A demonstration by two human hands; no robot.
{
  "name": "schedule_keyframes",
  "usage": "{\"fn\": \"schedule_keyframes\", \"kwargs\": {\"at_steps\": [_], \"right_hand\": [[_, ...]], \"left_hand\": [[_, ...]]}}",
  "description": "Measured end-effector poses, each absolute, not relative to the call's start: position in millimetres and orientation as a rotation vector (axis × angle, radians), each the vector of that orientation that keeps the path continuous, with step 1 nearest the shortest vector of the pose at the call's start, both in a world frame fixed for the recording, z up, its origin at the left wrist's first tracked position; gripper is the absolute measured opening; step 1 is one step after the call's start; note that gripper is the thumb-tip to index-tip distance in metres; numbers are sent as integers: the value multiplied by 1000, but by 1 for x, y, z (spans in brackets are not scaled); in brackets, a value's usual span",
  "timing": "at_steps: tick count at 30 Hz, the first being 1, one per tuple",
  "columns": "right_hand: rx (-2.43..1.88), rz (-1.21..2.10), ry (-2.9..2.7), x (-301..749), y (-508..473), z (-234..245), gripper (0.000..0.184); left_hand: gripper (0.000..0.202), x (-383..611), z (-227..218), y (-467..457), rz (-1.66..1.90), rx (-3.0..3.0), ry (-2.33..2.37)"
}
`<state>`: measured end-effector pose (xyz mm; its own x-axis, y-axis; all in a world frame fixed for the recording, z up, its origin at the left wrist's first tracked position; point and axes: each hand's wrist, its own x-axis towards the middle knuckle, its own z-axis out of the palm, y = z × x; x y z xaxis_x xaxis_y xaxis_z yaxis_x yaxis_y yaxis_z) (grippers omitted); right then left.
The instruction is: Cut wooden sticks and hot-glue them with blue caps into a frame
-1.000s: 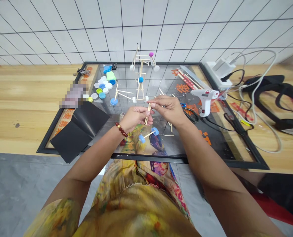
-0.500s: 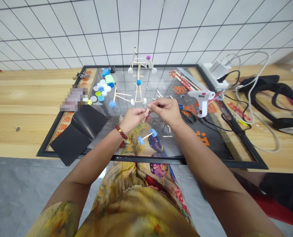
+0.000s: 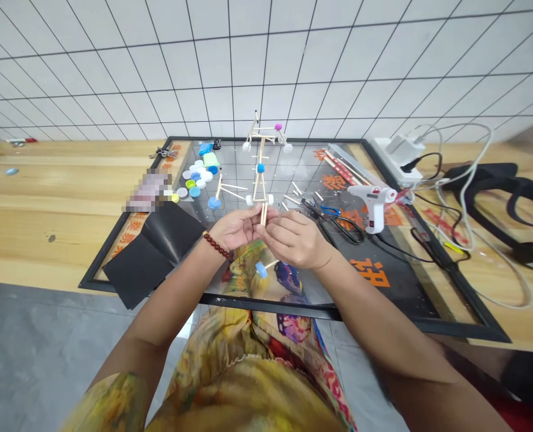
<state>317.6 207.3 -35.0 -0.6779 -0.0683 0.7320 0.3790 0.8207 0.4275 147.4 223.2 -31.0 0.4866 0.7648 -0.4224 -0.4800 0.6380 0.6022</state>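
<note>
My left hand [image 3: 238,229] and my right hand [image 3: 293,237] meet at the middle of the glass-topped board. Between their fingertips stand thin wooden sticks [image 3: 264,214], side by side and close to upright. Just beyond is a stick frame with small white wheels and a blue cap [image 3: 261,168]. Below my fingers lies a stick axle with a light-blue wheel [image 3: 261,269]; its other end is hidden by my right hand. Left of the frame, a stick piece rests on a blue disc [image 3: 214,203]. Short cut sticks [image 3: 292,199] lie to the right.
Bottle caps [image 3: 195,176] cluster at left, near folded black sheets [image 3: 158,240]. To the right are scissors [image 3: 349,230], a white glue gun [image 3: 375,207], a power strip [image 3: 396,162] with cables and a black strap [image 3: 477,204]. A tiled wall [image 3: 248,72] closes the back.
The sticks have swung from slanted to nearly upright. My right hand has turned and dropped lower, covering part of the axle. My left palm has opened upward more, and the view has shifted.
</note>
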Motion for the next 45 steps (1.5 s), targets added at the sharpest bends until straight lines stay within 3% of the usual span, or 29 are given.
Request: {"fn": "schedule_keyframes", "kwargs": {"at_steps": [6,11,13,30,32,36,38,41,45], "right_hand": [[-321,-532,-2254,320,218,-48,15],[-645,3,-2142,327,229,-56,50],[-690,90,-2162,327,230,-57,53],[-762,111,-2282,334,231,-51,56],[-922,167,-2239,352,230,-46,54],[-1629,28,-2136,407,225,-50,35],[-1892,-4,-2161,428,221,-58,40],[-2037,-20,-2199,438,217,-68,51],[-2067,-40,-2242,430,221,-68,38]], "left_hand": [[17,148,-33,228,964,374,846],[11,150,-32,227,1151,377,901],[11,151,-33,227,1155,399,902],[3,157,-40,221,1167,636,921],[8,157,-43,221,1199,701,945],[14,158,-47,222,1240,758,935],[16,159,-48,222,1240,757,925],[19,162,-49,221,1217,764,918],[19,164,-51,220,1215,829,902]]}}
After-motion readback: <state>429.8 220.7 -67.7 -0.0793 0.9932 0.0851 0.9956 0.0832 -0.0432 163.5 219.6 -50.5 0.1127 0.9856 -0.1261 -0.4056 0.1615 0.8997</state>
